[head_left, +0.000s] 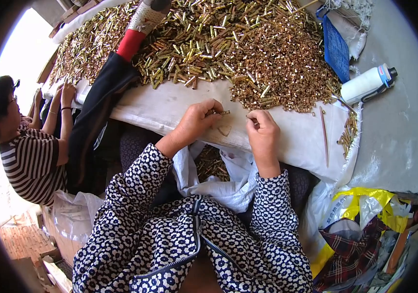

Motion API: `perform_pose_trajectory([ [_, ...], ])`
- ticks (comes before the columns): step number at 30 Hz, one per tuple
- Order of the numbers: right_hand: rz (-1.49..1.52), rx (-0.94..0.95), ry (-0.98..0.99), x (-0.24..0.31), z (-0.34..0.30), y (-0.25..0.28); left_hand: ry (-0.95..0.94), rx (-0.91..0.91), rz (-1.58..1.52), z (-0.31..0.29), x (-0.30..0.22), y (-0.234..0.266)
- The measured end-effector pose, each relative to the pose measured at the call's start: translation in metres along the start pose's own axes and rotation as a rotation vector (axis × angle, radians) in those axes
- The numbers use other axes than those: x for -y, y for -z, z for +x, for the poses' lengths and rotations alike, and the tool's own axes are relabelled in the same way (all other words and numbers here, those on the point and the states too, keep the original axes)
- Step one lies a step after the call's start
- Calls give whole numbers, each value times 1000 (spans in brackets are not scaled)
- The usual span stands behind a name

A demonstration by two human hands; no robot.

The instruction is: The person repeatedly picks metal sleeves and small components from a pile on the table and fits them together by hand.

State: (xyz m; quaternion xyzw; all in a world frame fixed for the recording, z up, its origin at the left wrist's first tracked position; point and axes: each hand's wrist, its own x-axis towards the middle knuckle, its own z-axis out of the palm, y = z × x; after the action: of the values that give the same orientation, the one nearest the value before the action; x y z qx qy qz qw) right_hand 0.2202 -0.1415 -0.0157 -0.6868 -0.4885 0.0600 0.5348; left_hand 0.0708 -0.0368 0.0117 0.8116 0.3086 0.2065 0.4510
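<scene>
Head view shows a huge heap of small brass tubes [228,44] spread over the far half of a white cloth [170,105] that covers the work surface, running from far left to the right edge.

The likeliest slip, judging by the crowding, is loose tubes rolling off the near edge of the cloth into the person's lap, since the heap's near fringe lies just beyond both hands. A piece pinched only at its tip could also drop.

The person's left hand [196,122] has its fingers closed together on a small brass piece [224,112], held just above the cloth near the heap's edge. The right hand [262,129] is pinched shut too, but what it holds is too small to tell. A white plastic bag [218,188] with more tubes sits open between the forearms, below the table edge.

At left a second person in a striped top [30,163] works at the same table. On the grey surface at right lie a blue pouch [336,49], a white bottle [365,84] on its side and a thin stick [324,134]. Bright daylight fills the far left; crumpled yellow bags [365,202] lie near right.
</scene>
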Motion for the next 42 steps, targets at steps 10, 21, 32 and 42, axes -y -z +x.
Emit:
perform_pose_trajectory([
  [10, 906, 182, -404, 12, -7, -11, 109, 74, -468, -17, 12, -3],
  [21, 1068, 103, -448, 17, -7, -10, 45, 4, -605, -19, 9, -11],
  [32, 1041, 60, -425, 16, -14, -14, 51, -51, -711, -18, 12, -18],
  [42, -102, 115, 114, 5, -16, -14, -367, 11, 157, -5, 10, -25],
])
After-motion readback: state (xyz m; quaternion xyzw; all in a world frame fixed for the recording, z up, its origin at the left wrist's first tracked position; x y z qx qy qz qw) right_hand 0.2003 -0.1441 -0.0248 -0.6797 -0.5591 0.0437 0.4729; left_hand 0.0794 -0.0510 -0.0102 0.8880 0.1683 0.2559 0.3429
